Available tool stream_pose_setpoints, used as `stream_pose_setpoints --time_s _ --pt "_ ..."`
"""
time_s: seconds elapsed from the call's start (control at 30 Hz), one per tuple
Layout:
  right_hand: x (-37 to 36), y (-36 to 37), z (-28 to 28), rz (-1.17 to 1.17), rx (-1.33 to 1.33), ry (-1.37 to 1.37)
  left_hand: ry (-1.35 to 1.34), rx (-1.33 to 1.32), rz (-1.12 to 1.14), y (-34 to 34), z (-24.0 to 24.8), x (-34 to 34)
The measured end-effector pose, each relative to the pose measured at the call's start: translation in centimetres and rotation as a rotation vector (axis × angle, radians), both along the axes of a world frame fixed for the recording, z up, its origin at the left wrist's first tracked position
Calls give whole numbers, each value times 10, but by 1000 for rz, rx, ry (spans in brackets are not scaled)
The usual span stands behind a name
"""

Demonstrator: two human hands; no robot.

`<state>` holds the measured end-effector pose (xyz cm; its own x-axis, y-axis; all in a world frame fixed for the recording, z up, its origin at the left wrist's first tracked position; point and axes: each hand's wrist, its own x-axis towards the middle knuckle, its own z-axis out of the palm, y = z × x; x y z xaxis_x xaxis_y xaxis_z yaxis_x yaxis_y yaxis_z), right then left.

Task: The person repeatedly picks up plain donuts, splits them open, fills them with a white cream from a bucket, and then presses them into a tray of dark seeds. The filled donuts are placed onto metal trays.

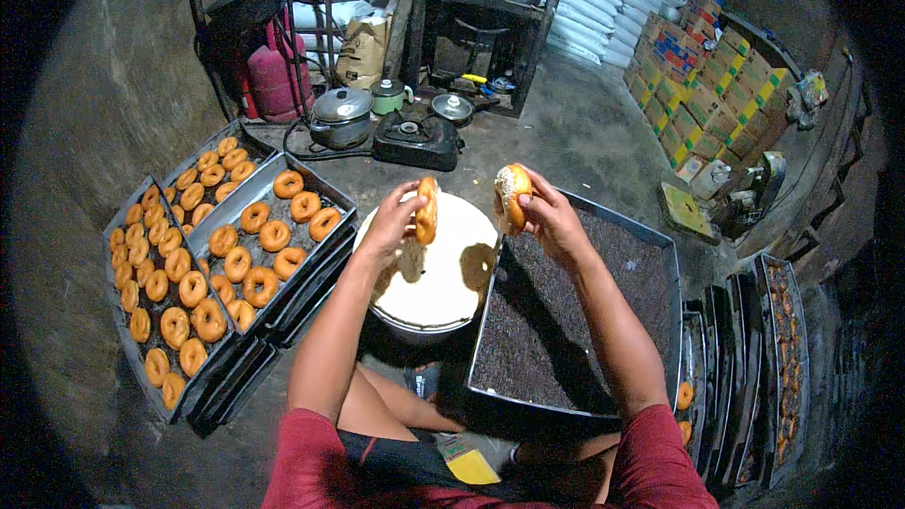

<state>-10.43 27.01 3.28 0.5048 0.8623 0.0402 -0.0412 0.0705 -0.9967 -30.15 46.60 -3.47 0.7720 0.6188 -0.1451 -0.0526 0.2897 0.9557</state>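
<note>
My left hand (388,226) grips a golden ring doughnut (427,212) on edge above a round tub of white cream (438,287). In my right hand (556,223) is a second doughnut (515,196), also tilted up, with a white coating on the side facing left. It hangs over the right rim of the tub, by the far left corner of a wide metal tray (479,344) filled with dark chocolate-like sprinkles (575,306). The fingers of both hands are closed around their doughnuts. The two doughnuts are apart from each other.
Stacked trays (344,207) of plain doughnuts (261,285) stand on the left. More trays (787,377) stand at the right edge. Ahead sit a gas stove (415,143), a lidded pot (341,113) and a pink gas cylinder (279,75). Cardboard boxes (716,94) are piled far right.
</note>
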Motion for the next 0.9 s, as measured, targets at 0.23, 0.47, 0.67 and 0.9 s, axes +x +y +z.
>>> stream_pose_setpoints --time_s 0.23,0.47,0.67,0.9 --pt "-82 -46 23 -97 211 -1166 -495 -386 -165 -89 35 -4" --pt "-76 -93 45 -258 117 -1038 -489 -396 -282 -149 41 16" --pt "-61 -132 50 -402 -8 -1027 -462 -503 -375 -181 45 34" --pt "-39 -187 36 -203 5 -1185 -476 -578 -402 -203 46 56"
